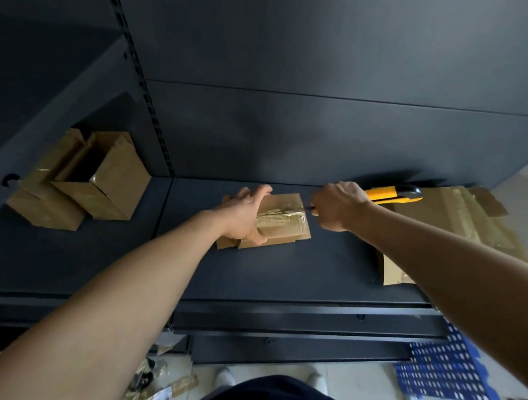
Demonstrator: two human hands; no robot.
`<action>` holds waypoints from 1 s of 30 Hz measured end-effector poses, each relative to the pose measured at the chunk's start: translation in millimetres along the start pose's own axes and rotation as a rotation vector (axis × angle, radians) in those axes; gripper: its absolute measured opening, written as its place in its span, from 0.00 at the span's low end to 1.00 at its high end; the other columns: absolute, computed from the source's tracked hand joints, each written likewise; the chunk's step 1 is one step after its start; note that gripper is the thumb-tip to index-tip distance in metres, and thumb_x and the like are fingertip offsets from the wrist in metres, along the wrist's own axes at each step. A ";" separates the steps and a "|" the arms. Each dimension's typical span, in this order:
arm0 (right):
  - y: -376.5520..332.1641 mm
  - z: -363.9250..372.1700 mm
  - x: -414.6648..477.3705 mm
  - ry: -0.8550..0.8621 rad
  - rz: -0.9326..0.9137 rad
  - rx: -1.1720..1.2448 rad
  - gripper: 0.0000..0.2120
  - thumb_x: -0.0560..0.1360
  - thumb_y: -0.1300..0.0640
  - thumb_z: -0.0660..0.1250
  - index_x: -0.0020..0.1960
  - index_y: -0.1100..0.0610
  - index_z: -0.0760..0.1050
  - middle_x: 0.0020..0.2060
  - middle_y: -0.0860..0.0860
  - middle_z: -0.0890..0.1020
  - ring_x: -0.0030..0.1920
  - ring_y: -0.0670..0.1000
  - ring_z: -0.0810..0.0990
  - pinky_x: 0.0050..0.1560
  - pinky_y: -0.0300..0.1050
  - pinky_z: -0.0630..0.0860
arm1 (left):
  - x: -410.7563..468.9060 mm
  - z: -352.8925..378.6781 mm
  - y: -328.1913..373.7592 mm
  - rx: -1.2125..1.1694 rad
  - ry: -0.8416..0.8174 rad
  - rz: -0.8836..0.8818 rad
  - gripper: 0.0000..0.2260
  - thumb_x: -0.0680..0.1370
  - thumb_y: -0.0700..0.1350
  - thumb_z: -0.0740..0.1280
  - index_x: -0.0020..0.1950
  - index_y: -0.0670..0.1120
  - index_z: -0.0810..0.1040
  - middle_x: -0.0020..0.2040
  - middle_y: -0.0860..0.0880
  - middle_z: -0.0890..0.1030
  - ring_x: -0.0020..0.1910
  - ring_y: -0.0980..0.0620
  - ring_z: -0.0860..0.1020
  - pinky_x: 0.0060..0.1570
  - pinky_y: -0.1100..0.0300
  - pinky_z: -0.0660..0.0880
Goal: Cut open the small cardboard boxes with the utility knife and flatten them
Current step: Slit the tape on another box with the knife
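Yellow utility knife [391, 195] clenched in your right hand [337, 205], blade at the taped seam of the small box [285, 231] your left hand [243, 217] grips midway along the shelf [283, 277]: slitting looks just begun, so draw steadily leftward next.

A dark metal shelf [283, 271] before me carries a small taped cardboard box [285, 228] at its middle, flaps splayed flat on the deck. Flattened cardboard [457, 216] spreads across the right end, and opened boxes [111, 176] stand clustered in the left bay.
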State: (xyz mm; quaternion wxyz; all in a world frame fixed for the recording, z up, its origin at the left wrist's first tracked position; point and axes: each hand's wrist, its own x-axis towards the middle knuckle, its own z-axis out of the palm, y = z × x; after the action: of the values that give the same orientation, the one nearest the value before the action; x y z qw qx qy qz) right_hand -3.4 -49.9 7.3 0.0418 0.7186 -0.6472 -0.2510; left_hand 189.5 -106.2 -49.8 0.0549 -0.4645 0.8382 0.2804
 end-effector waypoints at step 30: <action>13.0 48.1 9.9 -0.218 0.460 1.804 0.16 0.81 0.47 0.56 0.55 0.60 0.72 0.48 0.56 0.78 0.34 0.53 0.81 0.31 0.43 0.74 | -13.4 3.4 50.0 0.213 0.286 0.229 0.21 0.75 0.48 0.70 0.66 0.47 0.72 0.63 0.51 0.69 0.64 0.53 0.65 0.63 0.59 0.62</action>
State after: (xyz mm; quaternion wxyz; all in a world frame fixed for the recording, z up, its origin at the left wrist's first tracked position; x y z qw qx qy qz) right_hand -34.7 -48.6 -32.6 -0.5436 0.3062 -0.7240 0.2942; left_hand 155.9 -73.9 -27.0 -0.0479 -0.3929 0.9097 0.1259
